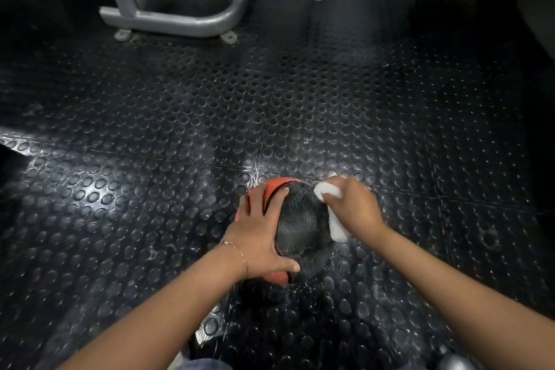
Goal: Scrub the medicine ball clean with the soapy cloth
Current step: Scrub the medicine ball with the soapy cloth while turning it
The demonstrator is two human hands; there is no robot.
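Left hand [260, 231] is lying flat, steadying the ball [303, 219] at its 9 o'clock; right hand [354, 207] is gripping the cloth [335, 225], scrubbing at 3 o'clock.

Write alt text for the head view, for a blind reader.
A person's left hand rests spread on a black and orange medicine ball on a studded floor, while the right hand grips a white cloth against its side. A grey machine frame stands beyond.
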